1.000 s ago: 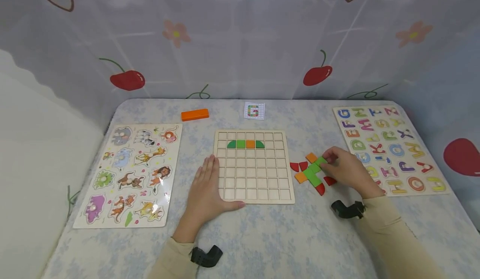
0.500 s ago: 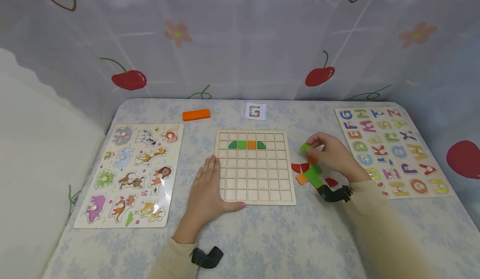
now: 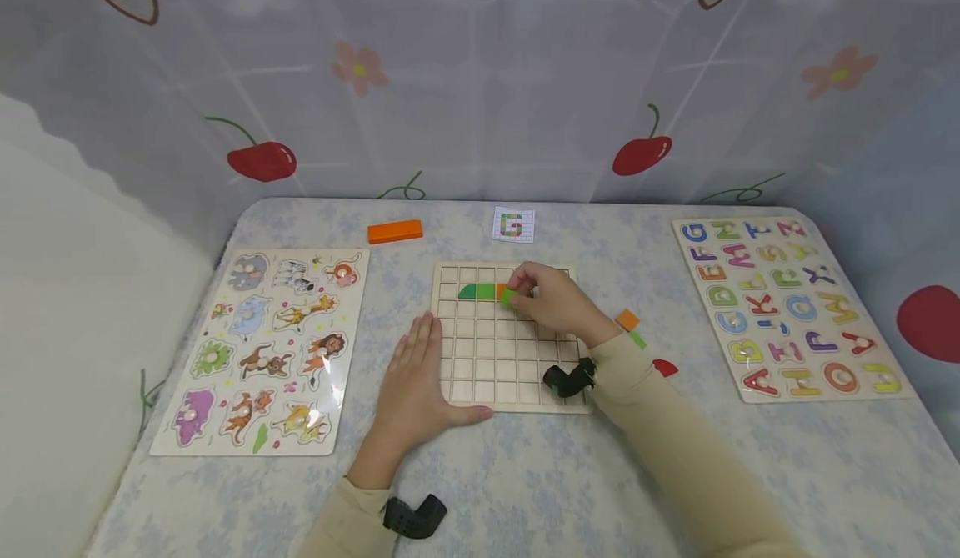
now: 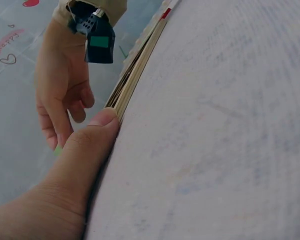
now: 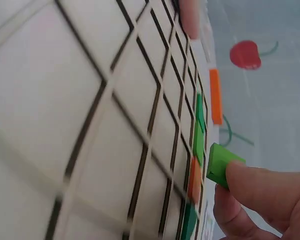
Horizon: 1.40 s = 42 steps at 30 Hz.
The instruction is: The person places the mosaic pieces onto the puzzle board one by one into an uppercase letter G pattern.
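My right hand (image 3: 558, 304) pinches a light green square tile (image 5: 220, 162) between thumb and fingers, above the upper rows of the wooden grid board (image 3: 495, 370). Below it, a row on the board holds a dark green quarter-circle (image 3: 468, 291), a light green square (image 3: 486, 291) and an orange square (image 3: 501, 289). Another dark green quarter-circle (image 5: 189, 221) at the row's end shows in the right wrist view; my hand covers it in the head view. My left hand (image 3: 412, 383) lies with straight fingers along the board's left edge, its thumb (image 4: 105, 120) against the front edge.
Right of the board, loose tiles include an orange square (image 3: 627, 319) and a red quarter-circle (image 3: 664, 367); my sleeve hides others. A pattern card (image 3: 513, 225) and an orange block (image 3: 394, 231) lie behind. An animal puzzle (image 3: 350, 399) is left, an alphabet puzzle (image 3: 720, 345) right.
My right hand has picked a light green square from the loose tiles and carried it left to above the tile row on the board. My left hand stays in place.
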Available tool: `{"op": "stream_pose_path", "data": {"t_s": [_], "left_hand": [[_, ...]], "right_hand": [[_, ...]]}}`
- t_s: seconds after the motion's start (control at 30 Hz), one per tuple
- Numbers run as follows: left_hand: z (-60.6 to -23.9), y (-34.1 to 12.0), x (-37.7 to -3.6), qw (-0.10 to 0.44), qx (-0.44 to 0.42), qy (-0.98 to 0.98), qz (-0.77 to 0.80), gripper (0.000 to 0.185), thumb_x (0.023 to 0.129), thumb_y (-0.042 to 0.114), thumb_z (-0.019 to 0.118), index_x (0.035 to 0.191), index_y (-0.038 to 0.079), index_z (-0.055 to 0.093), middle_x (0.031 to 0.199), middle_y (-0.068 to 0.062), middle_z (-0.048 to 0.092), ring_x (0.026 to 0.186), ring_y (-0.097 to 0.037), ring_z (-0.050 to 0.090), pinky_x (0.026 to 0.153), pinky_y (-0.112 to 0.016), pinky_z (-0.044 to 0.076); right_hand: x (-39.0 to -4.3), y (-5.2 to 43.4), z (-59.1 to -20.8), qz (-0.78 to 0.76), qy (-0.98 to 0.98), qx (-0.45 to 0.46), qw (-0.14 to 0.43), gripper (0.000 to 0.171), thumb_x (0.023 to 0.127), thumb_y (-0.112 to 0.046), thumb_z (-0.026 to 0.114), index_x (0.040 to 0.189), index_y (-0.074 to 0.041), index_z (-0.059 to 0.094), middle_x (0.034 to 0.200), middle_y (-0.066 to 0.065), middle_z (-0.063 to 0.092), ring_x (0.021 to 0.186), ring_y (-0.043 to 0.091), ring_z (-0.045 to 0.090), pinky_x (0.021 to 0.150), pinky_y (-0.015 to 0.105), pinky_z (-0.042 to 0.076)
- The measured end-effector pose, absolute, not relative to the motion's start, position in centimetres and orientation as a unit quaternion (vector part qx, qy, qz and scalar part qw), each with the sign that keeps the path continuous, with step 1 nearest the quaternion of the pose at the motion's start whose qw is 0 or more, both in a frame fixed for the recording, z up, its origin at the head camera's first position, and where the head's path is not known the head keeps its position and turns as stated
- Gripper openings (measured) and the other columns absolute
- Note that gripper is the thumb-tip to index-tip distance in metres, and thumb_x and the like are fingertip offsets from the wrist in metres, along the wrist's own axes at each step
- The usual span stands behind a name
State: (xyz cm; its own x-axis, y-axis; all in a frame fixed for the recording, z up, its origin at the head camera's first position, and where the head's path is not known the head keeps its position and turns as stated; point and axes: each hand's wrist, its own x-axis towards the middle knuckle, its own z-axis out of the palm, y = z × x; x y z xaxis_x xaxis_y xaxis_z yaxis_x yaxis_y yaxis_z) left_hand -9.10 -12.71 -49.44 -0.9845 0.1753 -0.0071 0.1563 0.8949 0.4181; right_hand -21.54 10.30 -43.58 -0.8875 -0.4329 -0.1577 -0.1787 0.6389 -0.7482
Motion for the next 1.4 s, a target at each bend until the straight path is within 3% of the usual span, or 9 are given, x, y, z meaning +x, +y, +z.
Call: {"op": "stream_pose_path", "data": {"t_s": [0.63,1.4], "left_hand": [[-49.5,-12.7,-9.2,0.011,0.093,0.974,0.208,0.146,0.059,0.093,0.06,0.159,0.002,0.006,0.168,-0.012,0.003,0.157,-0.025,0.003,0.127,-0.045,0.011],[-49.7,-12.9,-9.0,0.009,0.091,0.971,0.22,0.146,0.059,0.092,0.063,0.159,0.002,0.006,0.168,-0.011,0.002,0.157,-0.025,0.003,0.127,-0.044,0.01]], "right_hand": [[-21.3,4.2,-44.7,-0.353,0.904,-0.187,0.151,0.008,0.093,-0.018,0.07,0.1,-0.018,0.066,0.09,-0.002,0.063,0.081,0.015,0.056,0.073,0.029,0.047],[-19.8,4.2,-44.0,-0.301,0.921,-0.212,0.131,0.017,0.09,-0.019,0.074,0.106,-0.017,0.075,0.098,-0.004,0.068,0.089,0.012,0.062,0.082,0.031,0.053]]}}
